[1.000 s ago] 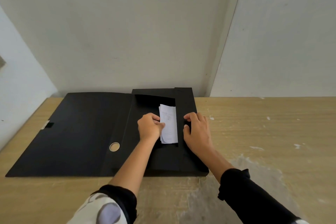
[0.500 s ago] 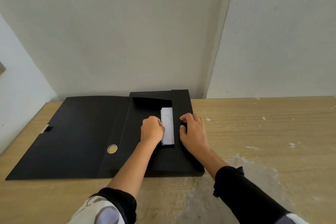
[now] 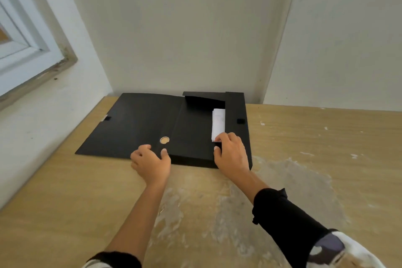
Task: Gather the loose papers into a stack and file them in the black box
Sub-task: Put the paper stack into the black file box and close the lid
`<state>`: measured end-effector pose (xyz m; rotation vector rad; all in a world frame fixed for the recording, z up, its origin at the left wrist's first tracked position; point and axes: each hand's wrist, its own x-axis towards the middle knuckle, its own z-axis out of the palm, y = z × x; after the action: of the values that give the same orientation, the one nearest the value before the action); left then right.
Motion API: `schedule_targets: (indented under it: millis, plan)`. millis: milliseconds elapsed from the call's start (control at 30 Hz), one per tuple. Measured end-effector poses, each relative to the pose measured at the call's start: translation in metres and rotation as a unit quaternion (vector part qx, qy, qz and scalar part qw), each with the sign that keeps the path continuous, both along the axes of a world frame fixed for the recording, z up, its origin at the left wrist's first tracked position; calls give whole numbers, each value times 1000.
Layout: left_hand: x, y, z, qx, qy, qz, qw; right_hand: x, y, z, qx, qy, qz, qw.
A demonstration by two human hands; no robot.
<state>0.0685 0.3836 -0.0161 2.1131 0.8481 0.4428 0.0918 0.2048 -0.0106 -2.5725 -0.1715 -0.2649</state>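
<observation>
Wooden worktop [image 3: 304,137], pale wall: our folded white paper stack [image 3: 218,124] lies inside the flat black plastic file box [image 3: 195,135].
Our right hand [image 3: 231,154] pins its near end; our left hand [image 3: 152,162], loosely spread, holds nothing. Closing the lid carelessly could crease protruding sheets.

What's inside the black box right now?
A strip of white papers shows inside the black box, against its right wall. A black flap covers the rest of the inside, and the right hand hides the papers' near end.
</observation>
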Motion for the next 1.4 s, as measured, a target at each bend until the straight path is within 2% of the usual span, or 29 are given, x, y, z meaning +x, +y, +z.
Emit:
schedule_targets:
  millis: [100, 233, 333, 400, 533, 600, 700, 800, 867, 900, 1000, 1067, 1133, 1200, 1267, 1400]
  plan:
    - [-1, 3, -2, -110, -36, 56, 992, -4, 1, -3, -19, -19, -11, 1000]
    - [3, 2, 8, -272, -99, 124, 949, -2, -1, -4, 12, 5, -4, 1000]
    - [3, 2, 10, -299, -129, 119, 938, -1, -4, -5, 49, 17, -6, 999]
    - [2, 3, 8, -264, -143, 96, 949, 0, -7, -4, 73, 26, -14, 997]
    - [-2, -1, 7, -120, -174, 16, 977, 2, -13, -3, 128, 22, -28, 991]
    - [-5, -6, 8, -50, -197, -32, 979, 3, -17, 0, 194, 34, -44, 979]
    - [-10, -8, 6, 40, -221, -102, 969, 5, -23, 9, 369, 79, -80, 923]
    - [-12, -5, 1, 106, -220, -178, 953, 13, -34, 19, 538, 109, -101, 830]
    - [-13, -6, -1, 148, -206, -226, 940, 18, -44, 29, 595, 127, -100, 787]
    - [-13, -7, -3, 167, -198, -246, 934, 21, -50, 33, 596, 130, -100, 786]
    - [-12, -9, -6, 201, -171, -290, 920, 32, -63, 39, 560, 128, -120, 810]
    - [-11, -7, -8, 219, -148, -306, 915, 39, -69, 37, 487, 131, -135, 853]
    - [-9, -5, -9, 229, -119, -321, 911, 42, -73, 34, 332, 129, -120, 927]
    - [-7, -5, -8, 227, -96, -336, 909, 43, -74, 28, 160, 94, -90, 979]
    - [-4, -7, -7, 215, -82, -349, 908, 45, -70, 22, 63, 71, -59, 994]
    - [3, -10, -7, 195, -53, -370, 907, 48, -62, 13, -28, 87, 5, 996]
